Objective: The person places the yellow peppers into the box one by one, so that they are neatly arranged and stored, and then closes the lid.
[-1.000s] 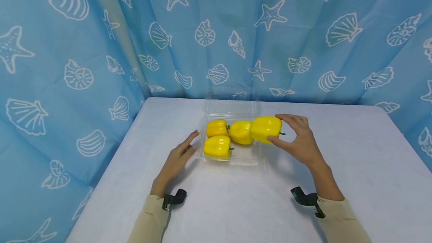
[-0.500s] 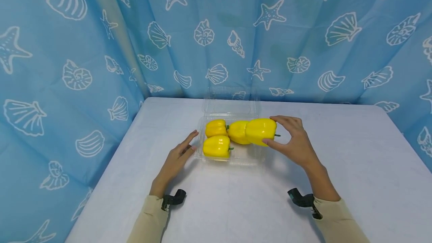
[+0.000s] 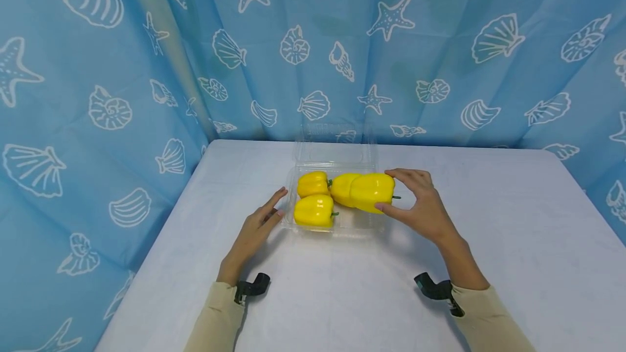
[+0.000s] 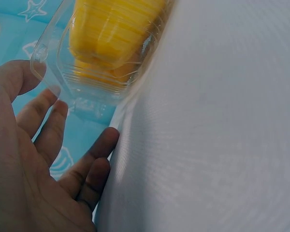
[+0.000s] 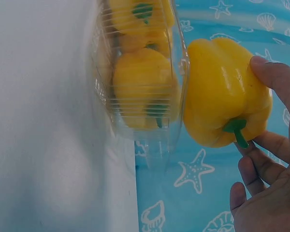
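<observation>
My right hand point(image 3: 427, 208) pinches a yellow bell pepper point(image 3: 373, 192) between thumb and fingers, its green stem point(image 5: 238, 130) pointing right in the head view. This pepper is above the clear plastic clamshell container point(image 3: 354, 227) and hides part of the bell pepper point(image 3: 340, 189) behind it. Two more yellow bell peppers sit in the container's left half, a back one point(image 3: 313, 184) and a front one point(image 3: 314, 211). At the container's left side is my left hand point(image 3: 256, 228), fingers fairly straight. Its thumb and fingertips are right at the rim point(image 4: 35, 60) in the left wrist view.
The container's clear lid point(image 3: 335, 148) stands raised at the back, near the blue shell-patterned curtain point(image 3: 313, 48). A white cloth covers the table point(image 3: 323, 297). Each wrist wears a black camera mount, one left point(image 3: 254, 286) and one right point(image 3: 432, 286).
My right hand has moved left and slightly down with its bell pepper, which now overlaps more of the back right pepper. The left hand stays in place.
</observation>
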